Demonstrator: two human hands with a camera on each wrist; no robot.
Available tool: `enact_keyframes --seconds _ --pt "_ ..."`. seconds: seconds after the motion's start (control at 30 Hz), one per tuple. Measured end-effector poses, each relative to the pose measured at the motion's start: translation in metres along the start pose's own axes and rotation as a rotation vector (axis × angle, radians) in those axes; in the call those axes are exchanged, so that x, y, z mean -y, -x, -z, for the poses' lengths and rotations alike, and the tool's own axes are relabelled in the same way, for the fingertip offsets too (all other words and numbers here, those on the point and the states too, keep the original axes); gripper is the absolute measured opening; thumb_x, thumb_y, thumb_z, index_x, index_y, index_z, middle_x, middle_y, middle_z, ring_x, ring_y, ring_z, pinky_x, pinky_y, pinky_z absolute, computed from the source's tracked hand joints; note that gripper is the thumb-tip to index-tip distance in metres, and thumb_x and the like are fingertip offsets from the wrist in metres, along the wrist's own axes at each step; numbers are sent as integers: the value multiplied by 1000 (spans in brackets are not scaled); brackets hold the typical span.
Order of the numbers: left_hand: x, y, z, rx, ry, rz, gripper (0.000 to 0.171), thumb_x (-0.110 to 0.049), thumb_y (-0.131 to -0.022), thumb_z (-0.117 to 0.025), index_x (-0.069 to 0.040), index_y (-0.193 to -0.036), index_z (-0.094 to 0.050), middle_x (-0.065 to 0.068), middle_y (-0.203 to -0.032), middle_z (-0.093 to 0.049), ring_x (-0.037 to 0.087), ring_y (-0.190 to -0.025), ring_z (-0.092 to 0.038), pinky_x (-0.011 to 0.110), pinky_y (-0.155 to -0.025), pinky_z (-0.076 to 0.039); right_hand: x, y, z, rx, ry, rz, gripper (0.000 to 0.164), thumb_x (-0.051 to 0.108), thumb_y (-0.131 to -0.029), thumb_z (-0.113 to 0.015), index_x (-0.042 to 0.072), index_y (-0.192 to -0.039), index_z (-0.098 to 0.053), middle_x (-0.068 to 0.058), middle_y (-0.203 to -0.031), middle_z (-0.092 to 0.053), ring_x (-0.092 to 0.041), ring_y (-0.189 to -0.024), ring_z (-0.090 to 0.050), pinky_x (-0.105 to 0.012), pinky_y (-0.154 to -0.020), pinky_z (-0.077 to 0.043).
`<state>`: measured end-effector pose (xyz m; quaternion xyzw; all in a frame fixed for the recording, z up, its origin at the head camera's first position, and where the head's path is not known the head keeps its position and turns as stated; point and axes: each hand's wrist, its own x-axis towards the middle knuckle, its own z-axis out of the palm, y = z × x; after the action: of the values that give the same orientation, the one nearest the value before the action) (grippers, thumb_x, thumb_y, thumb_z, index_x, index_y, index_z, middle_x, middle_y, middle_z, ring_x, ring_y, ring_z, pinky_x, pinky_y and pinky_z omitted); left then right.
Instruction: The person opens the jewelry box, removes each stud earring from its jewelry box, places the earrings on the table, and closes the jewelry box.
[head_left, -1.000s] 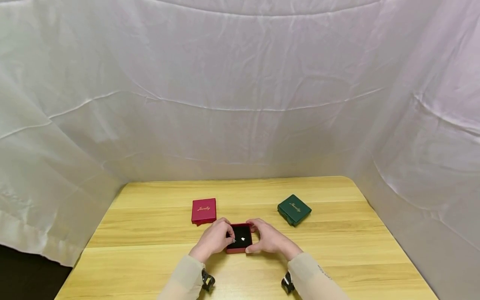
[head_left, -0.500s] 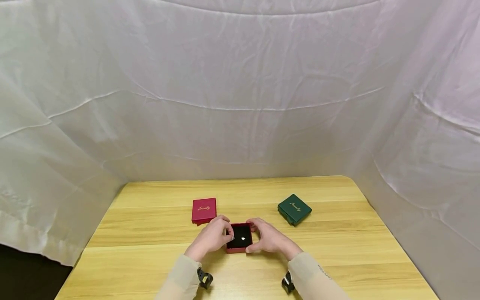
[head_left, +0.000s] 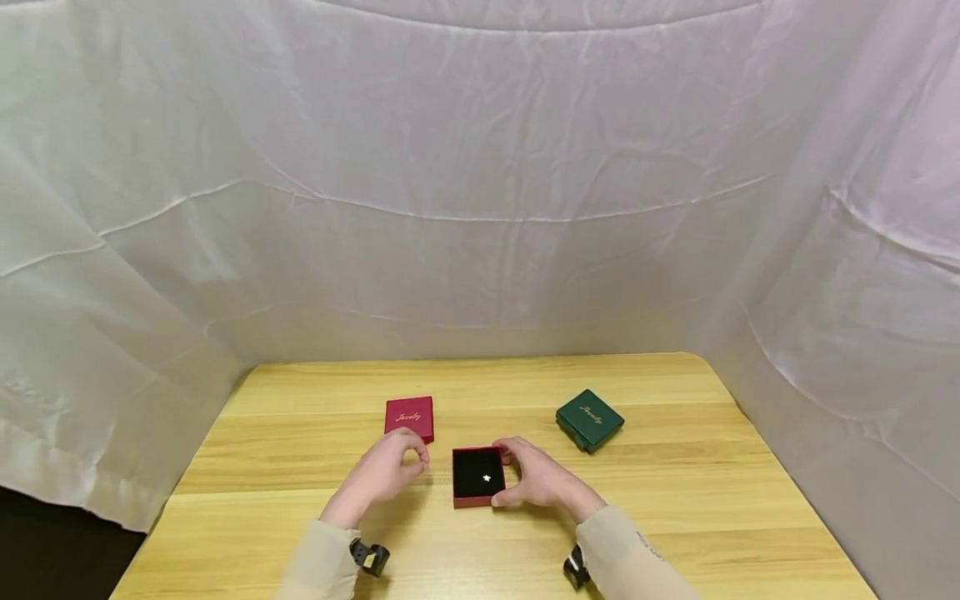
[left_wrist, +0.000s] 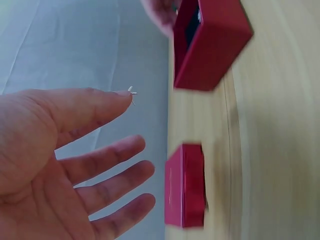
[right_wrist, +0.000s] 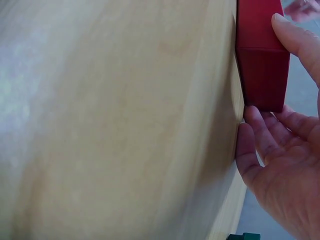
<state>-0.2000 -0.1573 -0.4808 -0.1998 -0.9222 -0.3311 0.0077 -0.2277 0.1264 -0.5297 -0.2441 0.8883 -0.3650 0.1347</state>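
My left hand [head_left: 381, 471] is up over the table, left of an uncovered red jewelry box [head_left: 472, 502]. Between its thumb and forefinger it pinches a small silvery earring [left_wrist: 132, 94]; thin points of it stick out past the thumb tip, while the forefinger is hidden behind the thumb. The other fingers are spread loosely. My right hand [head_left: 542, 477] grips the jewelry box by its right side, thumb at the near corner and fingers at the far one. A matching star-shaped earring [head_left: 487, 478] sits on the black lining inside.
A crimson box lid [head_left: 409, 417] with gold "Jewelry" lettering lies behind my left hand, partly overlapped by it. At the back right is a green jewelry box [head_left: 589, 420], turned at an angle. Pale curtains [head_left: 480, 208] hang around the wooden table [head_left: 675, 483].
My left hand has drawn one earring out of the black lining and carried it left, away from the box. The right hand keeps its place on the box.
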Motion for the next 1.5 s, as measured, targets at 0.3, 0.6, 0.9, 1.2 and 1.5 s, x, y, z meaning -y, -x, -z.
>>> enact_keyframes --seconds 0.3,0.6,0.9,1.2,1.5 --pt "38 27 21 -28 -37 139 14 -4 -86 -72 -15 -79 -67 2 -96 -65 29 -99 -61 51 -91 -47 1 2 0 6 -8 -8 85 31 -71 -89 5 -139 -47 -2 -122 -55 -25 -113 -54 -50 -104 -39" --pt "67 48 42 -30 -33 222 11 -3 -86 -71 -12 -80 -68 9 -101 -65 35 -102 -60 57 -93 -45 1 1 0 1 -13 -1 84 32 -71 -89 4 -139 -47 -3 -122 -56 -26 -113 -54 -51 -103 -38" --pt "82 59 45 -21 -27 238 16 0 -80 -75 -11 -73 -65 13 -102 -66 35 -98 -61 57 -90 -46 1 1 0 0 -9 0 86 33 -71 -89 3 -139 -47 -3 -121 -56 -26 -113 -54 -51 -103 -39" --pt "86 62 42 -33 -39 254 18 3 -79 -73 -11 -71 -65 18 -106 -66 37 -99 -61 57 -89 -46 1 1 0 -1 -4 -1 86 33 -71 -89 5 -140 -47 -3 -123 -56 -24 -113 -54 -50 -103 -39" --pt "88 60 41 -32 -67 274 18 2 -78 -75 -12 -69 -67 15 -105 -67 40 -102 -60 58 -92 -44 1 1 -1 -1 -3 -2 87 32 -70 -89 4 -140 -46 -4 -123 -55 -24 -114 -54 -49 -103 -39"
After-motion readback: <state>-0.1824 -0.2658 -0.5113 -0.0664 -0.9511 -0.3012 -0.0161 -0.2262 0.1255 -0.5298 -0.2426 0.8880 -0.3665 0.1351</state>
